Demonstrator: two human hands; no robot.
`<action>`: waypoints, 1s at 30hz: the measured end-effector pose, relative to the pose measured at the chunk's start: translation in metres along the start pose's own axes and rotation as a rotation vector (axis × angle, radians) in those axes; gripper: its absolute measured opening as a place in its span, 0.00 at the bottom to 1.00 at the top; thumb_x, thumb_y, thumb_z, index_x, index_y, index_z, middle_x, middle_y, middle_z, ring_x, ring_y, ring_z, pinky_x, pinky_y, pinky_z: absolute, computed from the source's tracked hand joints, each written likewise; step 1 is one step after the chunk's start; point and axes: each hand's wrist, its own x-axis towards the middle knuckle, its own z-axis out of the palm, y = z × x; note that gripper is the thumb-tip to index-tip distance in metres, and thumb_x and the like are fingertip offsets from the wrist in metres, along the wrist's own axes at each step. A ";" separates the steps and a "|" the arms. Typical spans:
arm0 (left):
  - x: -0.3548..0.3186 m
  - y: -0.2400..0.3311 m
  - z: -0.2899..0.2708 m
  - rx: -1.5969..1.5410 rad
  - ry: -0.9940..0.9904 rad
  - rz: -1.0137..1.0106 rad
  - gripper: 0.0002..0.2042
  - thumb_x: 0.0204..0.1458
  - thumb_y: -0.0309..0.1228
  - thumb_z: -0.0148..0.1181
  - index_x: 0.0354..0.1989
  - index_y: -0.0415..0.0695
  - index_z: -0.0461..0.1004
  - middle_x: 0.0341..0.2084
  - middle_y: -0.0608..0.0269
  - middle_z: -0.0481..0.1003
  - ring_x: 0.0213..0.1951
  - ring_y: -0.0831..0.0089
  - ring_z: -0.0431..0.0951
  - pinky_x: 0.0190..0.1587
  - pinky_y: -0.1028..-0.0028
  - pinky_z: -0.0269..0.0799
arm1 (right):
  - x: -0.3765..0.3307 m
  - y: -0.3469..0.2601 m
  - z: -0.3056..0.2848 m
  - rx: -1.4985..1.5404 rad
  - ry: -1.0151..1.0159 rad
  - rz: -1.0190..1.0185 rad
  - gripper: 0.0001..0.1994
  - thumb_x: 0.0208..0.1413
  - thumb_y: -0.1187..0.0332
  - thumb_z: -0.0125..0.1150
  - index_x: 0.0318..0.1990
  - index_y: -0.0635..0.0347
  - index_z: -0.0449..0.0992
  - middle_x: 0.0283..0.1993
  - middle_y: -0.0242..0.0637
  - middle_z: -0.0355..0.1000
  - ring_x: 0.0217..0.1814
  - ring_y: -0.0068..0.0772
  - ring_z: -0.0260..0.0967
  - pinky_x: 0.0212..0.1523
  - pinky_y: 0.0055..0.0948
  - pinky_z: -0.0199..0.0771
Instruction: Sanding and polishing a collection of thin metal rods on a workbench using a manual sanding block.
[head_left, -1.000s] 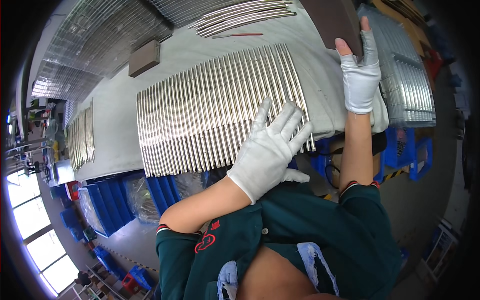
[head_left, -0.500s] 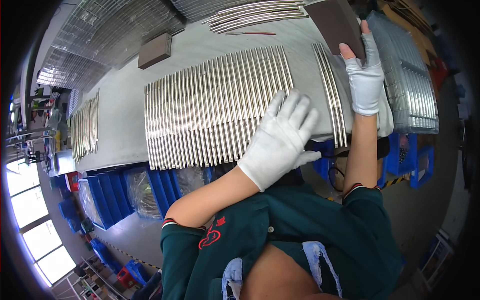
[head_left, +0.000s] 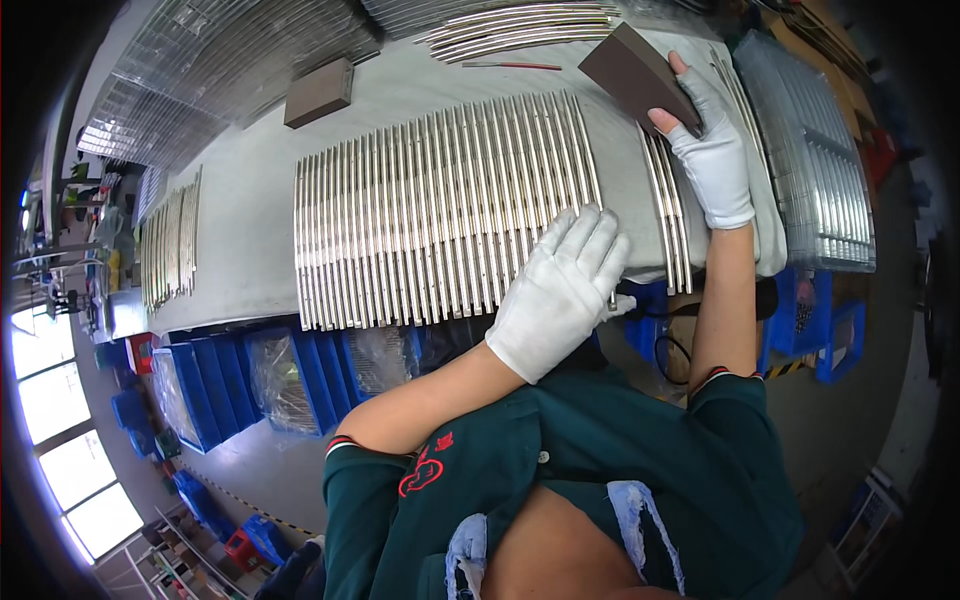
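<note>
Metal rods (head_left: 440,210), silvery and slim, laid side by side in one broad row on the grey table (head_left: 250,180); near ends roughly level at the table's front edge.

Left hand (head_left: 560,290), white-gloved: flat, fingers spread, palm pressing the right-hand end of the row. Grip released; nothing held.

Right hand (head_left: 712,150), white-gloved: grip clenched on a dark brown block (head_left: 635,72), apparently an abrasive pad, tilted and raised above the table just beyond the row's far right corner.

Small group of rods (head_left: 668,205), set a little apart on the right of the main row, beside the right wrist.

Second brown block (head_left: 318,92), lying unused on the table, far left of the row.

Further rods (head_left: 520,25) stacked at the table's far edge; another batch (head_left: 170,240) at far left. Clear trays (head_left: 815,150) on the right; blue bins (head_left: 230,380) below the table.

Progress, as judged: main row lined up and steadied; the pad is off the metal, so rubbing appears mostly ahead.
</note>
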 end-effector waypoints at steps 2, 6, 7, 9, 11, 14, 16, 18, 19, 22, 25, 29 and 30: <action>-0.003 0.001 -0.001 -0.060 0.031 0.009 0.31 0.39 0.45 0.67 0.51 0.38 0.68 0.51 0.48 0.69 0.56 0.53 0.68 0.61 0.58 0.61 | 0.000 -0.008 -0.006 0.025 -0.015 0.031 0.28 0.48 0.73 0.68 0.60 0.56 0.70 0.57 0.33 0.71 0.55 0.26 0.68 0.56 0.24 0.66; -0.006 -0.001 -0.003 -0.104 0.092 0.009 0.31 0.38 0.45 0.68 0.49 0.39 0.68 0.50 0.49 0.70 0.53 0.53 0.71 0.58 0.59 0.65 | 0.005 -0.021 -0.036 0.252 -0.359 0.226 0.27 0.49 0.73 0.67 0.59 0.58 0.70 0.58 0.32 0.71 0.59 0.26 0.66 0.60 0.25 0.62; -0.006 -0.002 -0.003 -0.109 0.107 0.012 0.31 0.37 0.45 0.68 0.49 0.40 0.68 0.50 0.49 0.70 0.53 0.52 0.72 0.58 0.59 0.66 | 0.005 -0.023 -0.044 0.314 -0.524 0.292 0.27 0.49 0.74 0.67 0.59 0.58 0.70 0.58 0.32 0.70 0.60 0.27 0.65 0.61 0.25 0.61; -0.006 -0.001 -0.002 -0.119 0.124 0.009 0.31 0.37 0.46 0.68 0.49 0.40 0.68 0.50 0.48 0.70 0.52 0.52 0.72 0.58 0.59 0.66 | 0.006 -0.029 -0.045 0.333 -0.625 0.357 0.26 0.50 0.78 0.63 0.59 0.59 0.70 0.59 0.32 0.69 0.61 0.27 0.64 0.61 0.24 0.62; -0.005 0.001 0.000 -0.132 0.144 0.008 0.31 0.37 0.46 0.68 0.48 0.40 0.69 0.50 0.48 0.70 0.52 0.52 0.72 0.57 0.60 0.66 | 0.010 -0.042 -0.030 0.547 -0.687 0.461 0.25 0.51 0.82 0.58 0.59 0.59 0.70 0.59 0.32 0.69 0.61 0.26 0.64 0.60 0.23 0.64; -0.006 0.001 0.000 -0.111 0.137 0.004 0.31 0.37 0.46 0.68 0.48 0.41 0.68 0.50 0.48 0.70 0.52 0.52 0.72 0.57 0.60 0.67 | 0.012 -0.045 -0.020 0.439 -0.718 0.250 0.25 0.51 0.84 0.56 0.59 0.61 0.69 0.59 0.33 0.69 0.61 0.24 0.63 0.59 0.24 0.66; -0.005 0.000 -0.001 -0.132 0.154 0.014 0.30 0.38 0.46 0.68 0.47 0.40 0.68 0.50 0.48 0.70 0.52 0.52 0.72 0.57 0.60 0.67 | 0.020 -0.041 -0.033 0.430 -0.764 0.373 0.25 0.52 0.80 0.59 0.59 0.61 0.69 0.59 0.33 0.69 0.59 0.25 0.65 0.60 0.24 0.66; -0.006 -0.002 0.003 -0.117 0.142 0.023 0.30 0.38 0.46 0.68 0.47 0.40 0.68 0.50 0.48 0.70 0.52 0.52 0.72 0.57 0.60 0.67 | 0.019 -0.037 -0.051 0.375 -0.736 0.435 0.25 0.51 0.79 0.61 0.59 0.60 0.70 0.58 0.34 0.70 0.59 0.26 0.66 0.61 0.25 0.65; -0.006 -0.002 0.004 -0.108 0.125 0.037 0.30 0.38 0.46 0.68 0.47 0.40 0.68 0.50 0.48 0.70 0.52 0.52 0.72 0.57 0.60 0.67 | 0.017 -0.038 -0.055 0.360 -0.722 0.448 0.24 0.52 0.79 0.61 0.59 0.60 0.70 0.58 0.34 0.70 0.59 0.26 0.65 0.61 0.26 0.65; -0.006 0.000 0.002 -0.107 0.190 0.028 0.29 0.38 0.46 0.68 0.46 0.41 0.69 0.50 0.48 0.70 0.52 0.52 0.72 0.56 0.60 0.67 | 0.013 -0.045 -0.033 0.482 -0.712 0.433 0.24 0.51 0.80 0.60 0.59 0.60 0.70 0.58 0.34 0.70 0.60 0.27 0.65 0.61 0.27 0.65; -0.008 -0.004 0.003 -0.090 0.189 0.044 0.29 0.38 0.46 0.68 0.46 0.41 0.69 0.50 0.48 0.70 0.52 0.52 0.72 0.56 0.60 0.68 | 0.012 -0.050 -0.027 0.368 -0.707 0.255 0.24 0.52 0.81 0.59 0.58 0.60 0.70 0.58 0.33 0.71 0.61 0.27 0.64 0.61 0.26 0.64; -0.003 -0.002 -0.002 -0.113 0.176 0.036 0.29 0.38 0.46 0.68 0.45 0.41 0.69 0.49 0.48 0.70 0.51 0.52 0.72 0.56 0.60 0.68 | 0.021 -0.037 -0.055 0.422 -0.708 0.530 0.26 0.49 0.79 0.64 0.59 0.62 0.69 0.60 0.34 0.69 0.59 0.25 0.66 0.60 0.24 0.65; -0.003 -0.001 -0.001 -0.117 0.189 0.036 0.29 0.37 0.46 0.68 0.45 0.41 0.69 0.49 0.48 0.70 0.51 0.52 0.72 0.56 0.60 0.68 | 0.018 -0.036 -0.050 0.397 -0.694 0.482 0.25 0.50 0.79 0.62 0.59 0.61 0.70 0.59 0.34 0.69 0.59 0.25 0.66 0.60 0.24 0.65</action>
